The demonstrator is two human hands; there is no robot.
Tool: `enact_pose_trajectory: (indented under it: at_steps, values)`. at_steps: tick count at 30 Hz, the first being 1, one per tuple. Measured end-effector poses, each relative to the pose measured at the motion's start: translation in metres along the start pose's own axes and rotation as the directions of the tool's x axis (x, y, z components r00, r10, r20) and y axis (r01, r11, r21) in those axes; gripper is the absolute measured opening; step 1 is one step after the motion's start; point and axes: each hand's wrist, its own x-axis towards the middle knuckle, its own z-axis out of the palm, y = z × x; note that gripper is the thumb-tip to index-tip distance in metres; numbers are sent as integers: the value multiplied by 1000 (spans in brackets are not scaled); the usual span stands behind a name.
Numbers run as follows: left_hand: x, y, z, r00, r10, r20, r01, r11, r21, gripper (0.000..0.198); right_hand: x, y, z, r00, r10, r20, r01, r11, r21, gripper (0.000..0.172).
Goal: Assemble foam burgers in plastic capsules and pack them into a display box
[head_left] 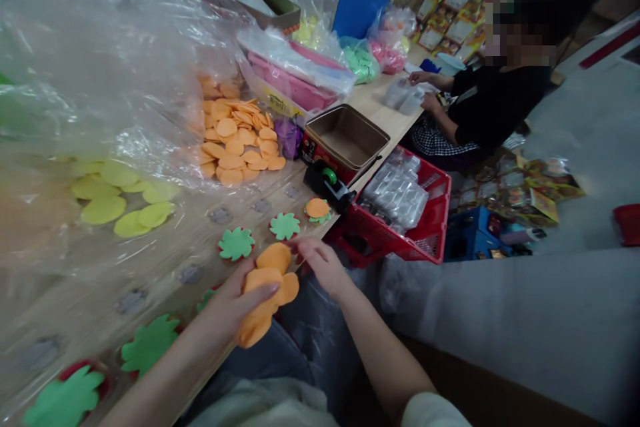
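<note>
Head view, left to right: green scalloped cutouts (150, 343) lie on the bench (377, 107) at lower left; left hand (227, 307) closes around a stack of orange cutouts (265, 293), lower centre; right hand (323, 265), half open, sits just beside it; red basket (400, 213), centre right.

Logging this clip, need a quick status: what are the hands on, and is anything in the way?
Left hand gripping orange cutouts. Right hand at their top edge. Green flower cutouts just ahead.
</note>
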Motion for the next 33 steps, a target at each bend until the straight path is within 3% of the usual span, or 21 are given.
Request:
enact_pose_trajectory:
  at_steps: [2, 4, 7, 10, 13, 16, 18, 22, 24, 29, 33]
  values:
    - [5, 3, 4, 997, 67, 29, -68, 998, 18, 63, 1, -8, 9, 982, 130, 135, -156, 967, 203, 25]
    - [5, 2, 2, 997, 79, 25, -79, 997, -4, 61, 5, -10, 11, 967, 233, 106, -256, 885, 390, 27]
    - [-2, -3, -6, 999, -43, 13, 44, 995, -93, 57, 12, -5, 5, 941, 332, 67, -317, 794, 519, 31]
    - [-12, -9, -15, 990, -138, 8, 137, 974, -180, 55, 22, 2, -2, 958, 285, -16, -262, 902, 342, 30]
    - [-15, -12, -21, 988, -150, -27, 140, 965, -223, 49, 33, 0, -2, 991, 99, -88, -104, 993, -55, 27]
    - [-13, -14, -25, 989, -138, -54, 122, 963, -241, 44, 43, -10, 4, 963, -244, -113, 178, 894, -410, 22]
    - [-12, -16, -28, 992, -119, -33, 107, 963, -248, 43, 47, -12, 8, 924, -376, -76, 288, 811, -509, 21]
    - [-10, -19, -32, 996, -86, -4, 82, 968, -236, 43, 54, 2, 9, 977, -209, -40, 174, 894, -414, 25]
    - [-9, -16, -30, 995, -97, -4, 94, 971, -221, 47, 57, 13, 9, 985, -167, -50, 130, 893, -432, 29]
    - [-3, -6, -13, 999, -34, 33, 38, 989, -143, 64, 61, 30, 12, 935, -354, -19, 255, 710, -657, 22]
    - [14, -5, 2, 996, -12, 83, 20, 995, -101, 78, 65, 31, 12, 901, -431, 36, 305, 573, -761, 19]
